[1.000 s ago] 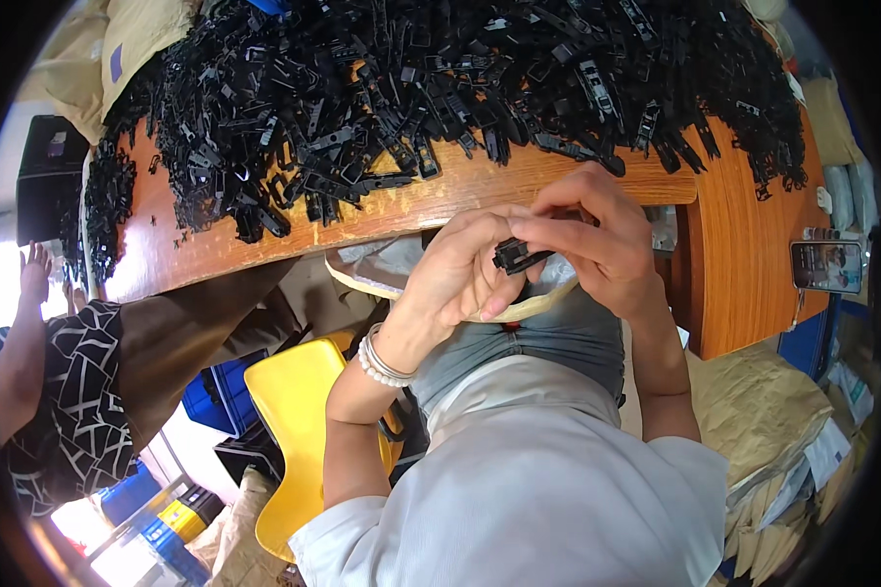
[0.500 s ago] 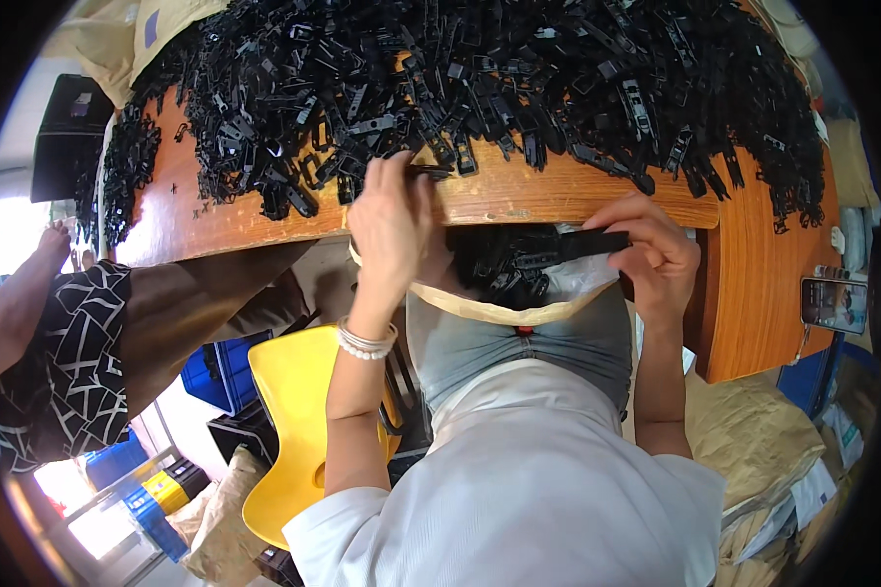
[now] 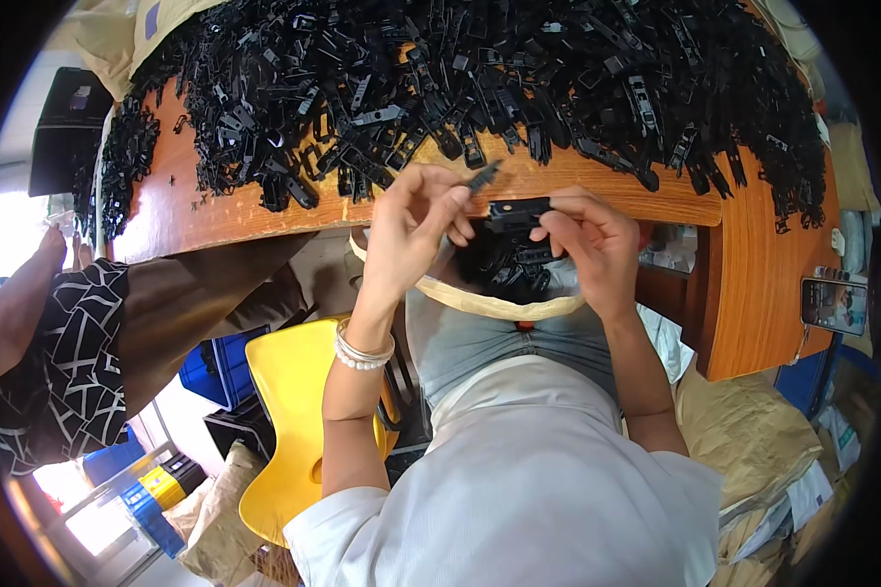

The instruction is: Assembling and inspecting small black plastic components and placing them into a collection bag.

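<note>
My left hand (image 3: 423, 217) pinches a small slim black plastic part (image 3: 484, 176) between thumb and fingertips, over the table's front edge. Facing it, my right hand (image 3: 593, 235) grips a larger black rectangular plastic part (image 3: 519, 212) by one end. The two parts are close together; whether they touch I cannot tell. Below them an open bag (image 3: 480, 307) with a tan rim rests at my lap, with several black plastic parts (image 3: 509, 264) inside. A broad heap of similar black parts (image 3: 460, 78) covers the far side of the wooden table (image 3: 656, 205).
At the far left another person's arm (image 3: 20, 293) and patterned clothing (image 3: 69, 362) show. A yellow chair (image 3: 289, 411) stands left of me. On the right, a phone (image 3: 834, 305) is fixed by the table edge, with brown paper sacks (image 3: 754, 430) below.
My left hand has come back from the heap's near edge with a small black part. My right hand has moved left and up, bringing its black part toward the left hand.
</note>
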The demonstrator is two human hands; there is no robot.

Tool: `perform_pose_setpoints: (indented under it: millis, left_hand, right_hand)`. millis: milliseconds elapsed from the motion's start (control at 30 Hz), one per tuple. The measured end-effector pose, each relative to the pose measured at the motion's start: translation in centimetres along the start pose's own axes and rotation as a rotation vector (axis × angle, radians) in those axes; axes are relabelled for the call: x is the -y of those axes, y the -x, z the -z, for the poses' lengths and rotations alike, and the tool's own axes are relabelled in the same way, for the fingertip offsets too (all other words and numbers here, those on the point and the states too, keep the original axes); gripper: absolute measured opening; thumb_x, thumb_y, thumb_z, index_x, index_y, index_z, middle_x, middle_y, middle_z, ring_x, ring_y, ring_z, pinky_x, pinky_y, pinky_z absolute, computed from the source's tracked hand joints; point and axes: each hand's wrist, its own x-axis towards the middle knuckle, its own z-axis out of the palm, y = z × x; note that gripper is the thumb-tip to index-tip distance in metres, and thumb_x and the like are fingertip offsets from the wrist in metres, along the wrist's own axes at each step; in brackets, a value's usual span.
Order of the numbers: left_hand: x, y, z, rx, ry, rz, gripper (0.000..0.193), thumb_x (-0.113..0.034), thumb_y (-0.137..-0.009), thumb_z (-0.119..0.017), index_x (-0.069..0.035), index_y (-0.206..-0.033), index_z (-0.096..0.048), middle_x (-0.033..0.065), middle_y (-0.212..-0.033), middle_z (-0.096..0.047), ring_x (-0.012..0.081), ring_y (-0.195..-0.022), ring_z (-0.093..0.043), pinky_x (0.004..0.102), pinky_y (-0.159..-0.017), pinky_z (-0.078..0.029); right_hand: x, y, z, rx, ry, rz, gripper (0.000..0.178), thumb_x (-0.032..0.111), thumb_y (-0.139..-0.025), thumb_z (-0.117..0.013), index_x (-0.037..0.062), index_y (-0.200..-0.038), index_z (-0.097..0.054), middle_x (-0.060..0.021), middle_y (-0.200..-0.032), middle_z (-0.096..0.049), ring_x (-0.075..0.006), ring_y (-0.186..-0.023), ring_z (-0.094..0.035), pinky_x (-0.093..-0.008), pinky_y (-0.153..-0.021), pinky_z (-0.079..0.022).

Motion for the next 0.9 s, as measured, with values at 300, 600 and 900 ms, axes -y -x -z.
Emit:
perform_pose_setpoints:
  millis: [300, 600, 900]
  left_hand:
    - [-0.1, 0.8, 0.2, 0.284, 0.237, 0.273, 0.023, -0.018, -0.088, -0.052, 0.004, -0.083, -0.057, 0.0068, -0.07, -0.059, 0.0091, -0.048, -0.052, 0.0191, -0.045, -0.042]
    - [0.1, 1.6, -2.7, 0.106, 0.283, 0.138, 0.014, -0.007, -0.074, -0.068, 0.0, -0.081, -0.059, -0.0004, -0.074, -0.056, 0.0047, -0.066, -0.052, 0.0179, -0.059, -0.042]
    - [-1.3, -1.1, -0.7, 0.305, -0.024, -0.209, 0.011, -0.009, -0.074, -0.065, 0.001, -0.075, -0.06, 0.0044, -0.072, -0.056, 0.0122, -0.072, -0.054, 0.0237, -0.062, -0.042]
  right_hand:
    - [0.1, -0.1, -0.3, -0.082, 0.356, 0.092, 0.007, 0.0, -0.076, -0.062, -0.0057, -0.077, -0.058, -0.0044, -0.072, -0.055, -0.01, -0.06, -0.056, -0.0197, -0.054, -0.042]
    - [-0.8, 0.8, 0.1, -0.068, 0.218, -0.033, 0.018, 0.001, -0.074, -0.065, -0.0058, -0.088, -0.056, -0.0042, -0.079, -0.054, -0.0079, -0.074, -0.052, -0.0195, -0.064, -0.042]
    - [-0.7, 0.9, -0.8, -0.055, -0.058, 0.056, 0.022, 0.005, -0.08, -0.059, -0.0041, -0.1, -0.056, -0.0067, -0.088, -0.055, -0.0102, -0.071, -0.056, -0.0192, -0.059, -0.042]
